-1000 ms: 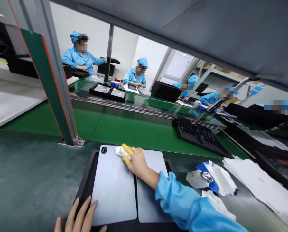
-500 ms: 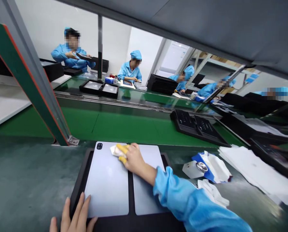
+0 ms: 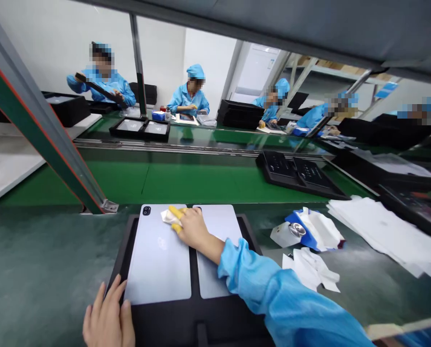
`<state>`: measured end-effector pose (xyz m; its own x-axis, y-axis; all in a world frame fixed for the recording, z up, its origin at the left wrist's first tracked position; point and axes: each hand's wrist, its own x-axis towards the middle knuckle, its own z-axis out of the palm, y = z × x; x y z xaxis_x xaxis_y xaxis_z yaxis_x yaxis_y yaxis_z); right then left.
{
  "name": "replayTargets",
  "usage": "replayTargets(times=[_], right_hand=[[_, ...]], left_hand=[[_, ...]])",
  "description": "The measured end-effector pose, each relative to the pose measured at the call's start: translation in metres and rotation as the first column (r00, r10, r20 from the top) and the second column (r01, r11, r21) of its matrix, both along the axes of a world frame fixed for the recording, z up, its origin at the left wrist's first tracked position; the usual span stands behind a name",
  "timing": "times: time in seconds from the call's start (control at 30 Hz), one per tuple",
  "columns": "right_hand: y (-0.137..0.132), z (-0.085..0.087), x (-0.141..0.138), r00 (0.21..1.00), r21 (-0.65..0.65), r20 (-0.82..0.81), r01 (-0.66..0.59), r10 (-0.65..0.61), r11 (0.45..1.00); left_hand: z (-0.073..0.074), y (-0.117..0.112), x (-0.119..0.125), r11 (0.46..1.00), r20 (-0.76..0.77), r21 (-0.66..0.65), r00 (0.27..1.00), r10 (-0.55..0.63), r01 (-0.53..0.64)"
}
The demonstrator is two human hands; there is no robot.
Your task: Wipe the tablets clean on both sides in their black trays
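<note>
Two light grey tablets lie back side up in a black tray [image 3: 125, 241] in front of me. The left tablet [image 3: 157, 262] has a camera lens at its far left corner, and the right tablet [image 3: 218, 226] is partly covered by my arm. My right hand [image 3: 191, 229], with yellow finger cots, presses a small white cloth [image 3: 169, 217] onto the far edge of the left tablet. On the tray's near left corner rests my left hand [image 3: 109, 318], flat, its fingertips touching the left tablet's edge.
A blue-and-white wipe pack [image 3: 302, 231] and loose white wipes [image 3: 311, 272] lie to the right, with white sheets [image 3: 385, 231] beyond. A green conveyor [image 3: 186, 180] carries a black tray [image 3: 298, 176]. A slanted metal post [image 3: 52, 144] stands at left. Several blue-clad workers sit across.
My right hand has stayed on the cloth at the left tablet's far edge, shifting slightly left. The view has tilted down, and my left hand shows more on the tray corner.
</note>
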<state>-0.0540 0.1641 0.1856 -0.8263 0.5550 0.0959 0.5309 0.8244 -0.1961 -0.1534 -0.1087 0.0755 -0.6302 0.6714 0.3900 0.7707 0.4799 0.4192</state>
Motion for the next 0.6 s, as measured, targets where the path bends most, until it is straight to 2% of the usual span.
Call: replayTargets(times=[0.03, 0.1, 0.17, 0.23, 0.3, 0.37, 0.43, 0.47, 0.53, 0.6], right_hand=[[-0.003, 0.002, -0.008, 1.000, 0.011, 0.022, 0.015, -0.015, 1.000], [-0.031, -0.005, -0.009, 0.995, 0.017, 0.043, -0.087, 0.086, 0.996], [-0.076, -0.022, 0.009, 0.957, 0.008, 0.006, -0.291, 0.291, 0.957], [-0.113, -0.038, 0.037, 0.887, -0.004, -0.054, -0.460, 0.459, 0.888], [-0.122, -0.041, 0.063, 0.851, -0.027, -0.091, -0.521, 0.517, 0.853], [-0.096, -0.030, 0.077, 0.900, -0.041, -0.099, -0.431, 0.425, 0.902], [-0.046, -0.010, 0.082, 0.980, -0.028, -0.076, -0.185, 0.183, 0.982], [-0.019, 0.000, 0.082, 0.999, -0.008, -0.048, -0.027, 0.027, 1.000], [0.024, 0.015, 0.084, 0.989, 0.009, -0.006, 0.148, -0.148, 0.989], [0.038, 0.018, 0.090, 0.982, 0.004, 0.011, 0.190, -0.190, 0.982]], left_hand=[[-0.006, -0.004, -0.006, 0.999, -0.010, 0.052, 1.000, -0.016, 0.016], [-0.014, -0.011, -0.015, 0.987, -0.049, 0.156, 0.999, -0.019, 0.026], [-0.017, -0.016, -0.018, 0.973, -0.081, 0.229, 0.997, 0.003, 0.016], [-0.014, -0.017, -0.017, 0.965, -0.094, 0.261, 0.995, 0.011, 0.014], [-0.009, -0.016, -0.014, 0.963, -0.102, 0.268, 0.995, 0.012, 0.016], [-0.002, -0.013, -0.011, 0.965, -0.101, 0.260, 0.995, 0.012, 0.015], [0.006, -0.010, -0.009, 0.975, -0.090, 0.220, 0.996, 0.011, 0.009], [0.010, -0.008, -0.008, 0.982, -0.082, 0.189, 0.997, 0.017, -0.001], [0.019, -0.005, -0.005, 0.992, -0.058, 0.120, 0.997, 0.048, -0.040], [0.029, -0.001, -0.001, 0.995, -0.018, 0.064, 0.997, 0.079, -0.078]])
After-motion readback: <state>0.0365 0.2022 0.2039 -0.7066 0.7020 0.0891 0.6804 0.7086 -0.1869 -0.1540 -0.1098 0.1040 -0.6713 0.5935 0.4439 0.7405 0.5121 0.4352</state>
